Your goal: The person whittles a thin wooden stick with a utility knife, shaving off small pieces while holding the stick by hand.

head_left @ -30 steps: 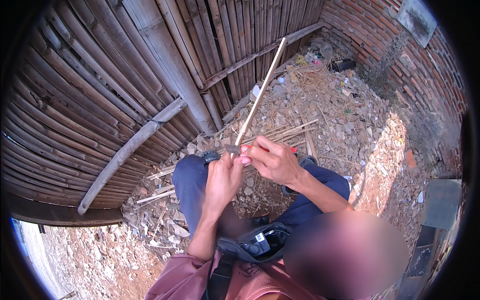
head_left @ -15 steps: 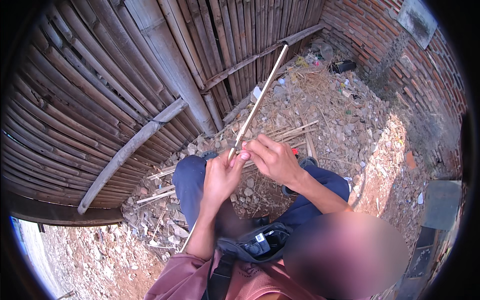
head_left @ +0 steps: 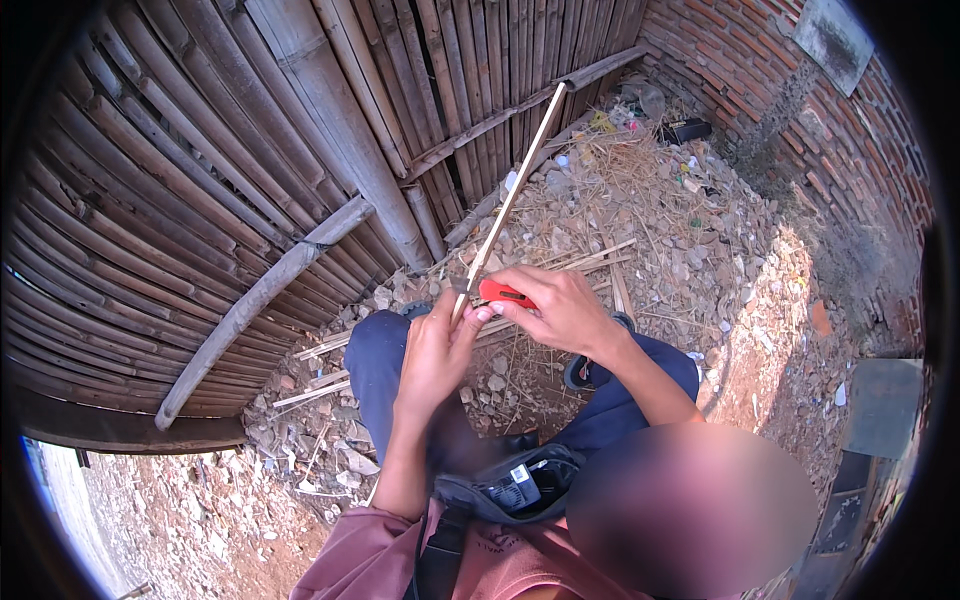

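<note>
A long, thin bamboo strip (head_left: 517,203) slants up and away from me toward the bamboo wall. Near its lower end it is pinched in my left hand (head_left: 430,345), thumb and fingers closed round it. My right hand (head_left: 562,308) grips a red-handled cutter knife (head_left: 505,293), its handle lying between thumb and fingers. The knife's thin grey blade reaches across to the strip just above my left fingers; its exact contact with the strip is hard to make out. Both thumbs are close together.
Several split bamboo strips (head_left: 312,392) lie on the stony ground by my legs. A bamboo wall (head_left: 220,190) rises at left, a brick wall (head_left: 740,60) at far right. An open black bag (head_left: 520,490) rests at my waist. Rubble and dry straw (head_left: 640,170) cover the ground ahead.
My right hand has turned and shifted slightly, so the red knife handle now shows clearly. The strip has tipped a little to the left, still in my left hand.
</note>
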`<state>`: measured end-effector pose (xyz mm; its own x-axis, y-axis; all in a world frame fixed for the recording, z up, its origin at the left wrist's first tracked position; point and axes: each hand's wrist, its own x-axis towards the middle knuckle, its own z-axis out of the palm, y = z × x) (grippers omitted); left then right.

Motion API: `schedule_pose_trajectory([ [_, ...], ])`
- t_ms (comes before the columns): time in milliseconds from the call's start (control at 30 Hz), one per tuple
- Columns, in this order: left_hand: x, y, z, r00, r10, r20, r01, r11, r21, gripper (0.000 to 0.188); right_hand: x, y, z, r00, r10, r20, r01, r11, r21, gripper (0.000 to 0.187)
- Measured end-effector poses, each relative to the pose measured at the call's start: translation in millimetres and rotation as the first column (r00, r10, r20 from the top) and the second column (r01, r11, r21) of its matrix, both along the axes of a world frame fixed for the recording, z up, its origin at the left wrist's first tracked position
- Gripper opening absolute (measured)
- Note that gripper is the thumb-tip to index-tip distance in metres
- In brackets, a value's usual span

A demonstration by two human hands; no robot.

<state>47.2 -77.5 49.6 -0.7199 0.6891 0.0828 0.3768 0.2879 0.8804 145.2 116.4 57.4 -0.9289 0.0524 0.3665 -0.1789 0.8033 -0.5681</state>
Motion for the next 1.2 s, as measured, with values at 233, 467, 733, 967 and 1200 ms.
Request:
schedule_pose_trajectory([
  [233, -1, 7, 2, 0.996, 0.035, -0.087, -0.030, 0.998, 0.057, 0.030, 4, 6, 7, 0.986, 0.111, 0.123, -0.081, 0.970, -0.228, 0.037],
  [467, 6, 12, -14, 0.976, 0.164, -0.143, -0.139, 0.976, 0.169, 0.030, 5, 0, 15, 0.988, 0.106, 0.116, -0.073, 0.964, -0.255, 0.033],
  [733, 7, 17, -24, 0.952, 0.215, -0.220, -0.204, 0.976, 0.072, 0.032, 7, -11, 9, 0.997, 0.001, 0.077, 0.020, 0.963, -0.269, 0.032],
  [967, 5, 13, -24, 0.937, 0.259, -0.232, -0.258, 0.965, 0.036, 0.030, 7, -27, 7, 0.996, -0.084, 0.012, 0.084, 0.961, -0.263, 0.036],
  [1200, 11, 12, -8, 0.926, 0.318, -0.203, -0.321, 0.947, 0.022, 0.037, 3, -38, 6, 0.959, -0.226, -0.173, 0.153, 0.922, -0.356, 0.038],
])
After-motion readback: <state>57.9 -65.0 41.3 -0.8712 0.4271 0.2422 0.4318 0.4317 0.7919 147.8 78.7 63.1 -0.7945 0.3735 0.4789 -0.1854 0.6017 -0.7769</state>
